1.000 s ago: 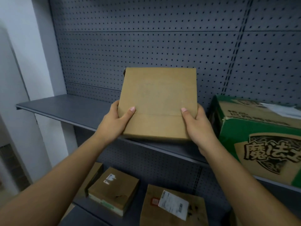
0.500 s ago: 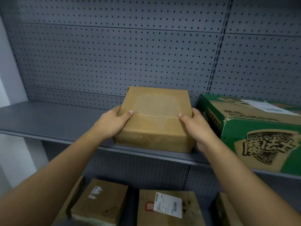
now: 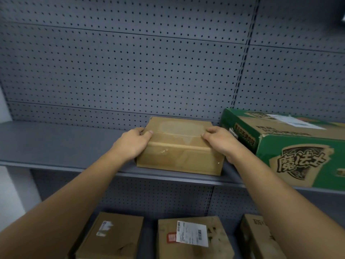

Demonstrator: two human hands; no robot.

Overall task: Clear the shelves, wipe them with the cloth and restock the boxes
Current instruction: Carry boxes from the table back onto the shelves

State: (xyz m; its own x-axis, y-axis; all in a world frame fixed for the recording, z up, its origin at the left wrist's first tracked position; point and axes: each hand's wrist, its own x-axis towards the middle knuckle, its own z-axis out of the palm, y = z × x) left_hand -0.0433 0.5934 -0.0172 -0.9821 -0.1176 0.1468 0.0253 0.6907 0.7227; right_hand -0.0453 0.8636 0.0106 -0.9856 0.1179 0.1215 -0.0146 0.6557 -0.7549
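A plain brown cardboard box (image 3: 179,146) lies flat on the grey upper shelf (image 3: 56,144), close to the pegboard back. My left hand (image 3: 133,143) grips its left side, thumb on top. My right hand (image 3: 221,142) grips its right side the same way. Just to the right stands a large green and brown printed box (image 3: 291,144) on the same shelf. No cloth is in view.
On the lower shelf sit three brown boxes: one with a small label (image 3: 112,238), one with a white shipping label (image 3: 192,238), one at the right (image 3: 257,238), partly behind my right arm. A white wall (image 3: 9,193) borders the shelving on the left.
The brown box went from tilted up in front of the shelf to lying flat on it, pushed further back toward the pegboard. Both hands stayed on its sides.
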